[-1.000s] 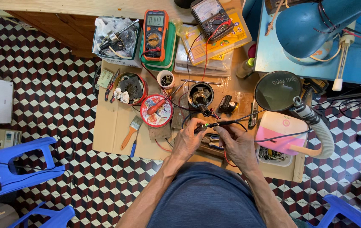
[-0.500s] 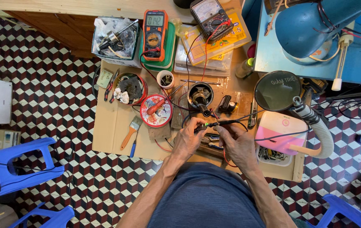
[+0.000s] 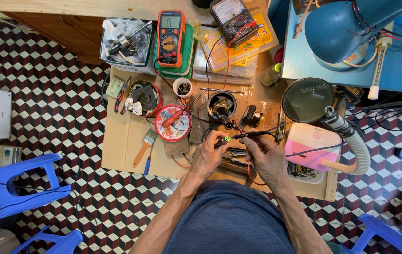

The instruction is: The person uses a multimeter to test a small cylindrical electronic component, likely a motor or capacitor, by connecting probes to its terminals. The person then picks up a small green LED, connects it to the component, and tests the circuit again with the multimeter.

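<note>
Here, hands (image 3: 238,153) pinch a small green-tipped connector (image 3: 226,139).

Almost no change: right hand (image 3: 267,157) probe (image 3: 250,135) tip edged closer to green-tipped part (image 3: 227,139).

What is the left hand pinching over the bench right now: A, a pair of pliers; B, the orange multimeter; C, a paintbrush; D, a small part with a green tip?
D: the left hand pinches a small part with a green tip, while the right hand brings a black probe up to it.
</note>
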